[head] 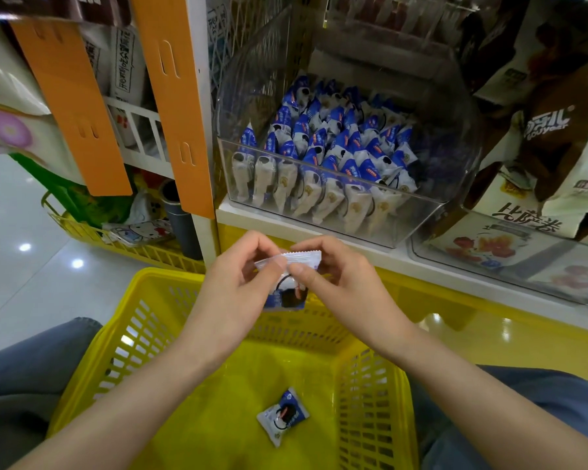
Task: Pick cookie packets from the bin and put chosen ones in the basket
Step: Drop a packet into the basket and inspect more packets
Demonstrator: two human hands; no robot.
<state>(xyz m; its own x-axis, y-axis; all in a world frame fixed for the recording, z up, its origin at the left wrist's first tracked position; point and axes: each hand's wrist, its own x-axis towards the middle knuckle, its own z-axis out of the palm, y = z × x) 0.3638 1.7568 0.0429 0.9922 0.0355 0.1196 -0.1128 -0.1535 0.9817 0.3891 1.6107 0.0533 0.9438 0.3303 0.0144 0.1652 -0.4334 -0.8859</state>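
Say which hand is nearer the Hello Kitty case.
Left. The left hand sits lower right of the Hello Kitty case; the right hand is farther right, beyond the cookie packet both pinch.

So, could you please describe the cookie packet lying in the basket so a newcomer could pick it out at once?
Find the yellow basket at the bottom of the view. On its floor lies a small blue-and-white packet showing a dark cookie. It lies alone and untouched, unlike the held packet, pinched by the left hand and right hand above, or those crowding the clear bin.

Shop: stocked shelves, snack bin, yellow basket
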